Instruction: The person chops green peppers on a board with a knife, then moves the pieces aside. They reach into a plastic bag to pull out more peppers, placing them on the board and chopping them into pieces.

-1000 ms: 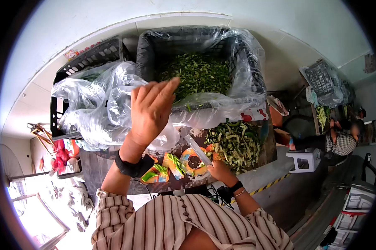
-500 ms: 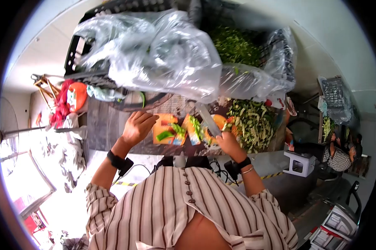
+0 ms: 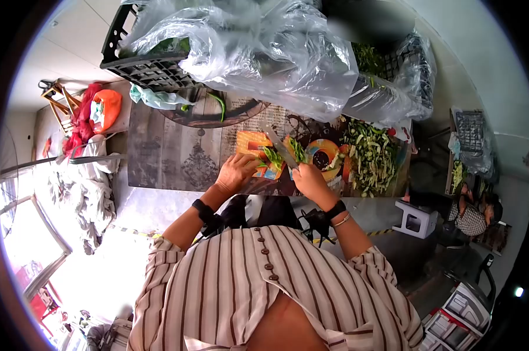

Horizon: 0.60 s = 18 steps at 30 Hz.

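Observation:
My right hand (image 3: pixel 311 183) is closed round the handle of a knife (image 3: pixel 280 146), its blade slanting up and left over the patterned table (image 3: pixel 176 152). My left hand (image 3: pixel 239 171) rests beside a few green pepper pieces (image 3: pixel 271 157), its fingers bent and close together at their edge; whether it grips a piece is too small to tell. More green pieces (image 3: pixel 298 150) lie just right of the blade. A large pile of chopped green vegetables (image 3: pixel 370 158) covers the table's right part.
Black crates (image 3: pixel 153 71) under clear plastic (image 3: pixel 276 58) stand at the table's far side. One long green pepper (image 3: pixel 219 106) lies near a pale bag (image 3: pixel 159 98). A grey stool (image 3: pixel 415 220) stands to the right, and another person (image 3: pixel 470 216) sits beyond it.
My left hand has come down and right to the pepper pieces. The knife, still in my right hand, now lies over the gap between the green pieces. The whole view has shifted.

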Available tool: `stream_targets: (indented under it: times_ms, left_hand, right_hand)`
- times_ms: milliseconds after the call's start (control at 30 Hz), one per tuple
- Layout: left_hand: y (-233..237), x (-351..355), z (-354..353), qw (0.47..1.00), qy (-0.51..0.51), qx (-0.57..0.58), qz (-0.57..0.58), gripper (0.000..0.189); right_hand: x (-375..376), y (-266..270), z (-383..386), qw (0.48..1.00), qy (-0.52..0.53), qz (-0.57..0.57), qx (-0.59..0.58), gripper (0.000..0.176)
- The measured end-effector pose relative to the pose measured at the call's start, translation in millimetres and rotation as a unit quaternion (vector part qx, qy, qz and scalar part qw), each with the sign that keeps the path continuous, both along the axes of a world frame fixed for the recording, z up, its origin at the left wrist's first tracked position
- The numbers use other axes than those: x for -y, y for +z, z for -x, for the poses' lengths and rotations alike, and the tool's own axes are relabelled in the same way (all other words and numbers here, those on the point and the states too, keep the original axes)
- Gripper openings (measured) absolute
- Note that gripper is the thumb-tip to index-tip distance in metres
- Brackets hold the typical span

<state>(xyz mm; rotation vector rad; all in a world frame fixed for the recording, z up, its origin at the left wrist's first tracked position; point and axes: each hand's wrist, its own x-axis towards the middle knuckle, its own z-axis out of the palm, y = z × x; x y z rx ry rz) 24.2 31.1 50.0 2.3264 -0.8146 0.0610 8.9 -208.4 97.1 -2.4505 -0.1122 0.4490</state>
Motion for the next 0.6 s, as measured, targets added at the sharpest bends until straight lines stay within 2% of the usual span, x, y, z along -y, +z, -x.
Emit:
stream_targets:
  times_ms: [67, 167, 267, 333, 433, 600]
  left_hand:
    - [-5.0, 3.0, 1.4, 1.000, 0.009, 0.006, 0.003, 0.023]
    - [-8.7, 4.9, 3.7, 0.999, 0.050, -0.011, -0.013, 0.021]
    - [-22.2, 8.3, 7.2, 0.997, 0.050, 0.034, -0.036, 0.022]
    - [-16.4, 9.7, 6.8, 0.998, 0.053, 0.035, -0.023, 0.023]
    - [-18.5, 9.8, 8.6, 0.998, 0.060, 0.029, -0.007, 0.024]
    - [-30.0, 9.9, 8.9, 0.998, 0.051, 0.028, 0.001, 0.024]
  right_hand:
    - [-2.0, -5.0, -3.2, 0.999, 0.022, -0.015, 0.019, 0.028]
    - [-9.7, -8.3, -4.8, 0.998, 0.060, -0.008, -0.019, 0.025]
    - [-16.0, -12.9, -2.6, 0.992, 0.113, -0.021, -0.047, 0.023]
    - [-19.8, -14.6, -2.7, 0.988, 0.141, 0.043, -0.053, 0.020]
    - [-25.4, -13.3, -1.4, 0.986, 0.153, 0.045, -0.036, 0.013]
    - [-35.8, -2.6, 2.2, 0.986, 0.153, 0.052, -0.047, 0.012]
